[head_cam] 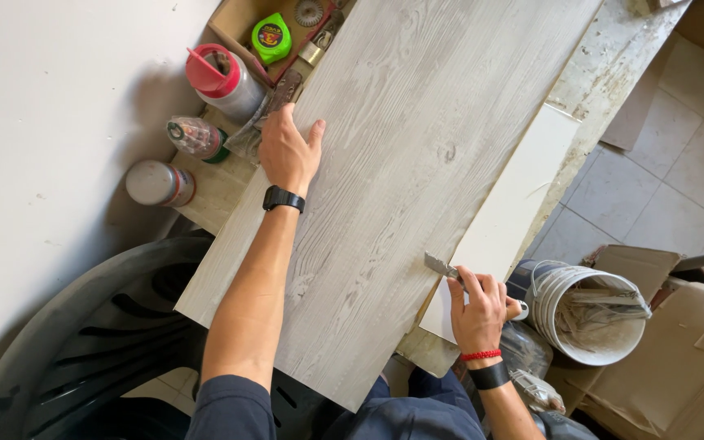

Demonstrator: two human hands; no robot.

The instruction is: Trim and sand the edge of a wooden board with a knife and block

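A long grey wood-grain plank [401, 138] lies slantwise across a worktable. My left hand [289, 151] rests flat on the plank's left edge, fingers apart, a black watch on the wrist. My right hand [477, 308] is closed around a utility knife [443, 268], whose blade tip touches the plank's right edge. That wrist carries a red cord and a black band. A white strip [508, 213] lies beside the plank on the right, under the knife hand.
Along the left stand a red-capped bottle [223, 80], a clear bottle [197, 137] and a grey can [158, 183]. A green tape measure [272, 37] sits in a box. A white bucket [590, 314] and cardboard [686, 358] stand right, a black chair [83, 342] lower left.
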